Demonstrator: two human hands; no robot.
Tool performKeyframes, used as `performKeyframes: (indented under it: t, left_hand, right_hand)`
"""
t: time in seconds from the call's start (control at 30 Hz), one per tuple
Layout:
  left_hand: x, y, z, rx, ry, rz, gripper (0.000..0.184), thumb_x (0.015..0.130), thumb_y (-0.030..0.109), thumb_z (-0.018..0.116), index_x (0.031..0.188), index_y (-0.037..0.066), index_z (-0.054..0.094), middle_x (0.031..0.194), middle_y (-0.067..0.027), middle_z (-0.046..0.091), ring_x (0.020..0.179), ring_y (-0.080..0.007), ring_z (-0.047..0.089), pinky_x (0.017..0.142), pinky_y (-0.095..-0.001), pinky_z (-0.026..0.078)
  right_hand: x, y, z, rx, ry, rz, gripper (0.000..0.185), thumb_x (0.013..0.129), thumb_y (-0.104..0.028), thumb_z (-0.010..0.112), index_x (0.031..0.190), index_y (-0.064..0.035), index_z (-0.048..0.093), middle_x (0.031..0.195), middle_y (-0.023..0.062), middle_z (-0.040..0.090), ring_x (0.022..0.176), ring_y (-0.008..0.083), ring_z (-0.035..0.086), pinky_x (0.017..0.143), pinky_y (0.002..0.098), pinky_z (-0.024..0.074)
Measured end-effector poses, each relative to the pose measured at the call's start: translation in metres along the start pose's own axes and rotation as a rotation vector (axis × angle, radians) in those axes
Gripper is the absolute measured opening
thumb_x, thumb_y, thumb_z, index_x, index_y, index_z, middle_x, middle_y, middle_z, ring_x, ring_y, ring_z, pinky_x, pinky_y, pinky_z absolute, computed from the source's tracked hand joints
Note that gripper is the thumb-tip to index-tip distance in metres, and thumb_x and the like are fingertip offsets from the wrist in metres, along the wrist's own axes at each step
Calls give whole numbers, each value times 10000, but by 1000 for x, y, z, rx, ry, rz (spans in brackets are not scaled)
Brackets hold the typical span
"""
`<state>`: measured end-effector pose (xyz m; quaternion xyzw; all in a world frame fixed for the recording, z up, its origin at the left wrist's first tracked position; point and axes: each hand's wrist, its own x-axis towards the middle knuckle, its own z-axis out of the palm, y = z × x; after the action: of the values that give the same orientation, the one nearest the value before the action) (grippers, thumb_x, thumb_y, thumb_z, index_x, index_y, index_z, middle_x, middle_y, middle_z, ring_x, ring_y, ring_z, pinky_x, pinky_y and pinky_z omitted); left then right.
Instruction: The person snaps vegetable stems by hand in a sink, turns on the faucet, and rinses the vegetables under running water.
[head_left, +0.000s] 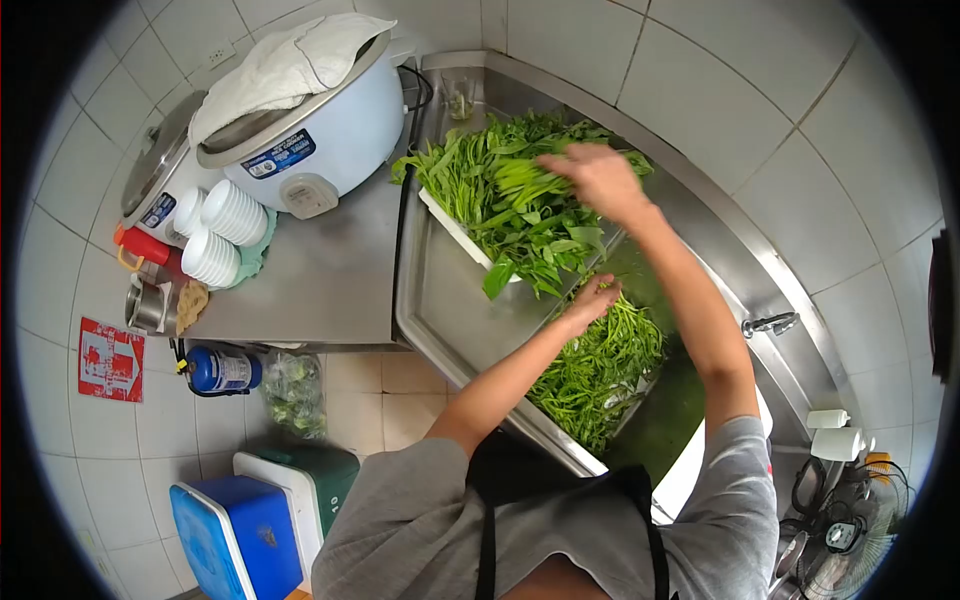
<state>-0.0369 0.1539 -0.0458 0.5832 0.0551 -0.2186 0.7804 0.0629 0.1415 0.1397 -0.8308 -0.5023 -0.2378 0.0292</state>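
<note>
Long-stemmed leafy greens (540, 225) lie heaped on a white tray (455, 228) at the sink's far side. My right hand (605, 183) reaches over this heap, its fingers curled round a bunch of pale green stems. Closer to me, a second pile of greens (600, 375), mostly stems and narrow leaves, sits in the sink basin (683, 405). At the upper edge of that pile is my left hand (597, 298), fingers loosely bent and slightly apart. Nothing held shows in it.
A metal drainboard (460, 290) adjoins the basin, with a faucet (770, 324) on the right. Large rice cookers (350, 130) and stacked white cups (235, 212) stand on the left counter. Below are a blue cooler (240, 530) and a fire extinguisher (222, 369). A glass (460, 98) stands in the far corner.
</note>
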Motion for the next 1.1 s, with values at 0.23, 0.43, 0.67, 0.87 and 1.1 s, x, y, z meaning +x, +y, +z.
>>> performKeyframes:
  t: [0.23, 0.43, 0.67, 0.87, 1.1]
  left_hand:
    - [-12, -10, -15, 54, -74, 232, 489, 816, 262, 518, 1217, 66, 318, 1073, -56, 475, 910, -141, 468, 760, -287, 394]
    - [-9, -14, -28, 188, -152, -30, 349, 816, 186, 524, 1122, 49, 427, 935, -46, 527, 800, -113, 492, 689, -243, 408]
    - [8, -37, -33, 391, -157, -48, 386, 835, 317, 516, 1128, 73, 455, 971, -56, 557, 867, -123, 509, 713, -259, 410]
    - [13, -66, -49, 654, -201, -157, 364, 843, 292, 510, 1132, 74, 470, 932, -52, 554, 839, -124, 506, 720, -255, 400]
    - [24, -86, -46, 917, -280, -132, 361, 848, 265, 507, 1126, 39, 466, 908, -92, 556, 789, -159, 519, 713, -278, 420]
  right_hand:
    - [43, -78, 105, -362, -586, -435, 245, 759, -205, 520, 994, -215, 589, 961, -2, 540, 987, 175, 437, 812, 323, 342]
    - [48, -61, 92, 77, -839, -72, 860, 593, -188, 686, 1318, -321, 243, 1294, 88, 340, 1233, 301, 232, 968, 450, 225]
    - [10, -15, 2, 319, -509, 181, 523, 703, -181, 605, 1204, -203, 459, 1173, 82, 457, 1142, 274, 368, 900, 426, 351]
    - [-106, 47, -16, 500, -181, 496, 415, 742, -189, 562, 1150, -136, 507, 1056, 132, 544, 1007, 297, 492, 850, 378, 406]
    - [-301, 78, 121, 570, -281, 1259, 211, 751, -237, 558, 902, -109, 628, 826, 156, 617, 765, 314, 593, 711, 374, 475]
